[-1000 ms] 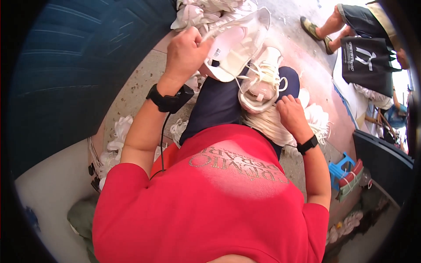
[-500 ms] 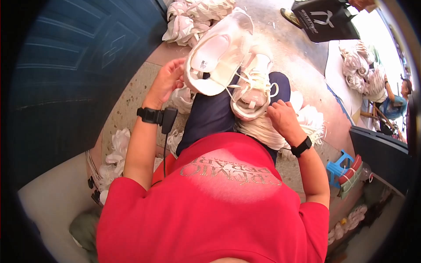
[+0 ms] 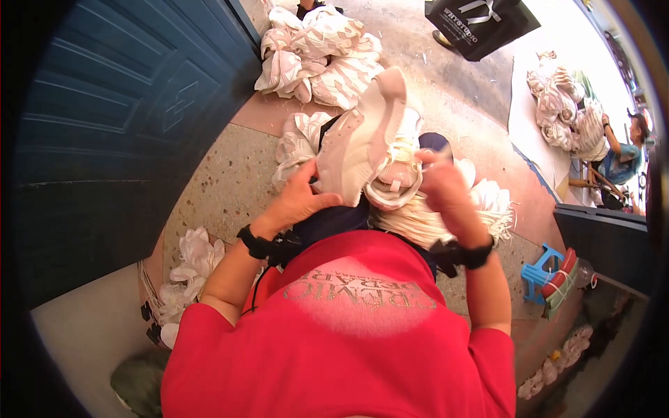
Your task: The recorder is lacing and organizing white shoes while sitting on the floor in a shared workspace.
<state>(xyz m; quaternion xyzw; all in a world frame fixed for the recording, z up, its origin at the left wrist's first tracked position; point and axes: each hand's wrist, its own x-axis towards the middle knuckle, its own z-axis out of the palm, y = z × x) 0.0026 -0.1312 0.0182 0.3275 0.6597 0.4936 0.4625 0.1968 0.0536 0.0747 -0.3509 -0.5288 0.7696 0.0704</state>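
Note:
Across my lap rest two pale shoe uppers. The left one (image 3: 359,143) shows no lace and is tilted on its side. My left hand (image 3: 293,205) holds its near end, thumb along the bottom and fingers at the side. Beside it, the right upper (image 3: 398,174) has a cream lace through its eyelets, its toe toward me. My right hand (image 3: 453,195) is raised at that upper's right edge by the lacing. Motion smears its fingers, so whether they grip the lace is unclear. Under the laced upper lies a thick bundle of cream laces (image 3: 411,221).
A heap of pale uppers (image 3: 320,56) lies ahead on the floor, with more uppers (image 3: 198,254) at left by a blue door (image 3: 118,139). At right are a blue stool (image 3: 536,275) and a seated person (image 3: 620,164). A black bag (image 3: 484,28) hangs at the top.
The unlaced upper has turned from showing its inside to showing its side, and came nearer. My left hand moved right and closed on its near end. The right hand rose beside the laced upper.

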